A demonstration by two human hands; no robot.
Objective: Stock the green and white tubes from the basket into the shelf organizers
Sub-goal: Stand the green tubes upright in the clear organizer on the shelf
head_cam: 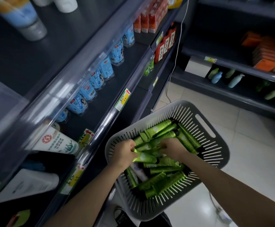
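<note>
A grey slatted basket (204, 128) stands on the floor beside the shelving, filled with several green tubes with black caps (166, 179). Both of my hands reach down into it. My left hand (122, 152) pinches the crimped end of one green tube (145, 157) lying on top of the pile. My right hand (174, 147) has its fingers curled round green tubes in the middle of the basket; its fingertips are hidden among them. A clear plastic shelf organizer (0, 102) shows at the far left, blurred.
Dark shelving (110, 115) runs along the left with blue-labelled bottles (106, 66), white tubes (56, 143) and yellow-green price tags. Red cartons sit higher up. Another shelf unit (231, 66) at the right holds orange packs and green bottles. A white cable hangs down to the tiled floor.
</note>
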